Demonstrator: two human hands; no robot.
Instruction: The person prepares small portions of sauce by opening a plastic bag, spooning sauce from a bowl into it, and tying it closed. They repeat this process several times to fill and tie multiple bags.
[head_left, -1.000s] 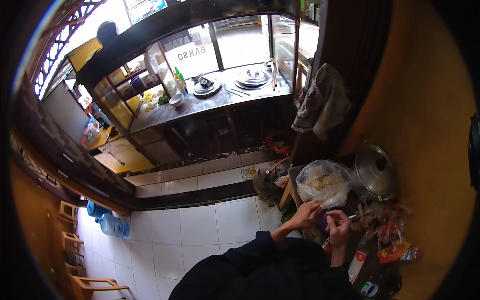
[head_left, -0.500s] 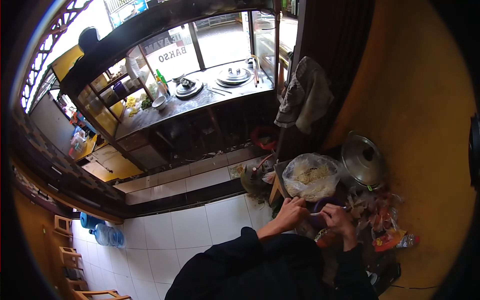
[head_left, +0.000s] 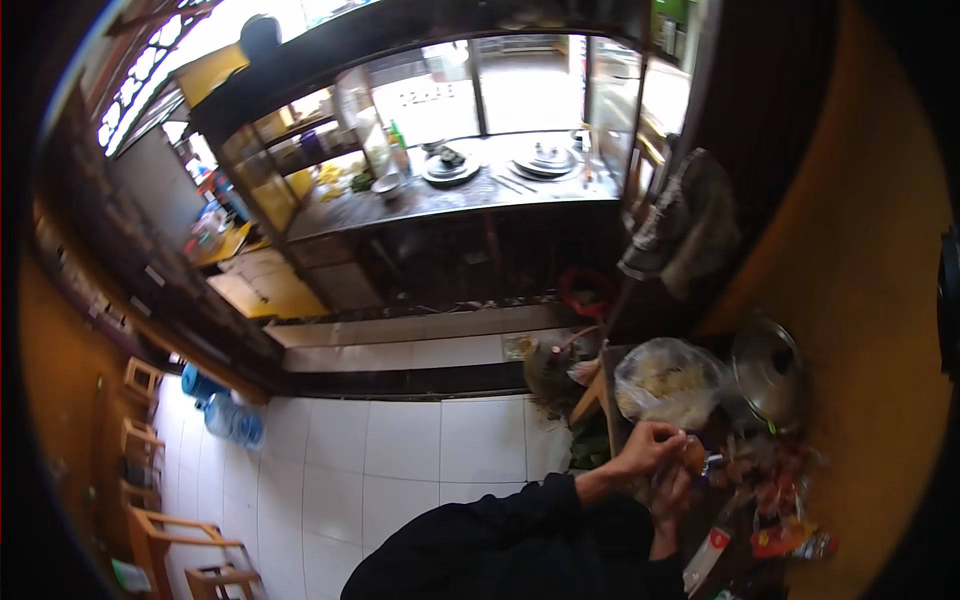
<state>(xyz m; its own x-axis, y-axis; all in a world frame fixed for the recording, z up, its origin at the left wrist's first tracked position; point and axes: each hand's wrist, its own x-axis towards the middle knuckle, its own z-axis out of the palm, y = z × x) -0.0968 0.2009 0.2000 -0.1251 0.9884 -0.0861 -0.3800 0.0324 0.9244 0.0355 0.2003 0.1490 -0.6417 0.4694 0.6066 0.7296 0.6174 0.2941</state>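
Observation:
The picture is blurred by head motion. My left hand is raised over the cluttered table at the lower right. Its fingers are pinched on a small orange-brown thing. My right hand sits just below it, close to my dark sleeve, and what it holds is too blurred to make out. A clear plastic bag of pale noodles lies just beyond both hands.
A metal pot lid stands right of the bag, and red and orange packets litter the table. A grey cloth hangs above. Across the white tiled floor are a glass-fronted food cart, water jugs and wooden chairs.
My head has swung, shifting the whole scene to the right. Both hands have come closer together and lifted off the purple bowl; the left now pinches the small orange-brown thing.

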